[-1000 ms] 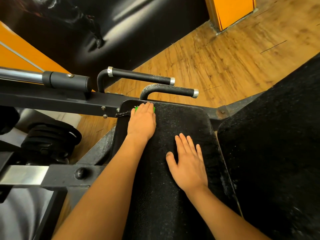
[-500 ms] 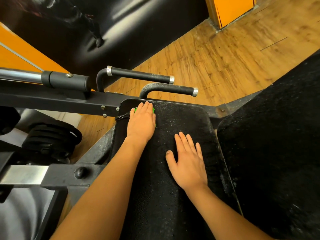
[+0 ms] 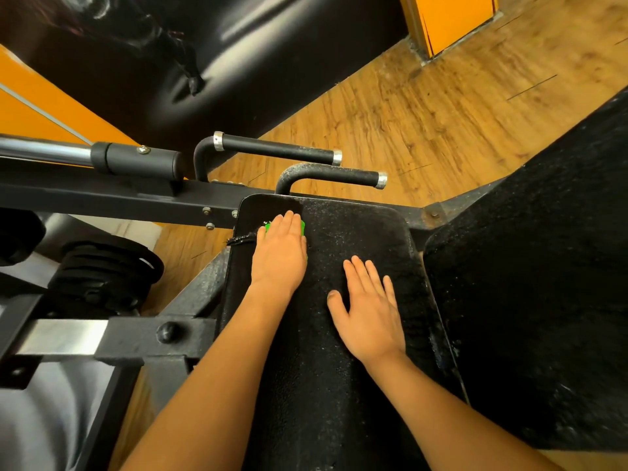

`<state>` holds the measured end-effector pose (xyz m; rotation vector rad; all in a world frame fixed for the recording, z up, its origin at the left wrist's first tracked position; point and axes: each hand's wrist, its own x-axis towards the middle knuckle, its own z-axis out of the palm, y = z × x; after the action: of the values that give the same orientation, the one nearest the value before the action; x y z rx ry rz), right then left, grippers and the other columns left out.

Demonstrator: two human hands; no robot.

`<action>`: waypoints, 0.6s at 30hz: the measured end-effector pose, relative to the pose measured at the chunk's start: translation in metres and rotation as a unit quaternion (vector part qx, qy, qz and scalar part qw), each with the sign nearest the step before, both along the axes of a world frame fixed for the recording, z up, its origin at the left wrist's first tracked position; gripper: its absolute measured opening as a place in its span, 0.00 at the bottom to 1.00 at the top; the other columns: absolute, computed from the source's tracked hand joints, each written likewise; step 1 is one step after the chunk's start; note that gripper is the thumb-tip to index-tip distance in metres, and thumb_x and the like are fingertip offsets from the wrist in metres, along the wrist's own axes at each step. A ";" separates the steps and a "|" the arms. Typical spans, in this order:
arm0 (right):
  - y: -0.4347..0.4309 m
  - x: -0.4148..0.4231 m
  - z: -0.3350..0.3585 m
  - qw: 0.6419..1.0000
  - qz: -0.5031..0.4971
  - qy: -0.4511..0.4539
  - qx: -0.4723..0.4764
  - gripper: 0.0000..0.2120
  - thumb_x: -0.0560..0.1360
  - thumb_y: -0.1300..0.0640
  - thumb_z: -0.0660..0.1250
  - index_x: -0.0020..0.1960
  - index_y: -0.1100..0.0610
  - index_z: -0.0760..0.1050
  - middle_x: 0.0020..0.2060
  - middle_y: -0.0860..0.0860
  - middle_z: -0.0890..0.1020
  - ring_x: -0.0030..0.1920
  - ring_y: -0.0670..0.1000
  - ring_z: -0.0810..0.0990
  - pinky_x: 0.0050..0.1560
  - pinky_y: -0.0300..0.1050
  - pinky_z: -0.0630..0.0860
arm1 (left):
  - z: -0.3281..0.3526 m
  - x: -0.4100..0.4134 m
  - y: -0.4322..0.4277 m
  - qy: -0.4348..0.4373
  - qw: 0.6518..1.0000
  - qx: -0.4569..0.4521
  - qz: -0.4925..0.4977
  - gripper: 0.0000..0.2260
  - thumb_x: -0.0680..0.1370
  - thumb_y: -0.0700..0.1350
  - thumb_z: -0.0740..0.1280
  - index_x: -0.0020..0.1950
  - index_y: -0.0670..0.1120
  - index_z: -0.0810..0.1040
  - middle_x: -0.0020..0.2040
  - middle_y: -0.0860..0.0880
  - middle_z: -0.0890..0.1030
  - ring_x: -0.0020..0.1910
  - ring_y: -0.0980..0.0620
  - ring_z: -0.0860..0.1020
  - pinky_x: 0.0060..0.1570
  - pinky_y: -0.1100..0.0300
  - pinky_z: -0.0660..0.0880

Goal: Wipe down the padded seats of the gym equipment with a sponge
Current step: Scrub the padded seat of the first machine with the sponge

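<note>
A wooden floor (image 3: pixel 424 107) fills the upper right of the frame; an orange pillar (image 3: pixel 452 18) stands on it at the top edge; a glossy black panel (image 3: pixel 238 45) takes up the upper left, with an orange wall (image 3: pixel 44 110) below it at the left edge. Two black handles with silver end caps sit near the centre, the upper handle (image 3: pixel 278 149) just behind the lower handle (image 3: pixel 336 176); a chrome bar (image 3: pixel 44 153) enters a black collar (image 3: pixel 139 161) above a black frame beam (image 3: pixel 102 202). Stacked black weight plates (image 3: pixel 105 273) sit at the left; below them is a brushed metal plate (image 3: pixel 61 338) beside a round bolt (image 3: pixel 166 332).
</note>
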<state>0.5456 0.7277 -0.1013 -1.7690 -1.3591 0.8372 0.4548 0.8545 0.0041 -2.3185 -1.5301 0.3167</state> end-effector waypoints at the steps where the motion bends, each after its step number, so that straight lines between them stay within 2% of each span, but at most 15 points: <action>1: 0.000 0.000 0.000 1.000 0.001 -0.001 -0.003 0.31 0.84 0.40 0.48 0.84 0.48 0.47 0.82 0.43 0.46 0.81 0.44 0.38 0.81 0.51 0.37 | -0.001 -0.002 -0.007 0.000 1.000 0.000 0.002 0.23 0.86 0.48 0.54 0.81 0.44 0.59 0.80 0.46 0.62 0.79 0.47 0.59 0.77 0.47 0.57; 9: 0.000 -0.001 0.000 1.000 0.001 -0.007 -0.006 0.31 0.84 0.40 0.48 0.84 0.49 0.47 0.83 0.44 0.47 0.81 0.45 0.40 0.81 0.52 0.39 | -0.004 -0.015 -0.042 0.007 1.000 0.008 0.002 0.23 0.86 0.48 0.53 0.81 0.45 0.58 0.81 0.46 0.60 0.80 0.48 0.58 0.78 0.48 0.55; 18: 0.001 -0.001 -0.001 1.000 -0.003 -0.005 0.000 0.31 0.84 0.41 0.49 0.84 0.49 0.49 0.83 0.45 0.49 0.82 0.46 0.41 0.81 0.52 0.39 | -0.004 -0.012 -0.035 0.010 1.000 0.005 0.011 0.23 0.86 0.49 0.53 0.81 0.45 0.59 0.81 0.47 0.61 0.80 0.48 0.59 0.78 0.46 0.57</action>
<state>0.5447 0.7284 -0.1018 -1.7789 -1.3605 0.8254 0.4427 0.8197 0.0000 -2.2849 -1.5458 0.3377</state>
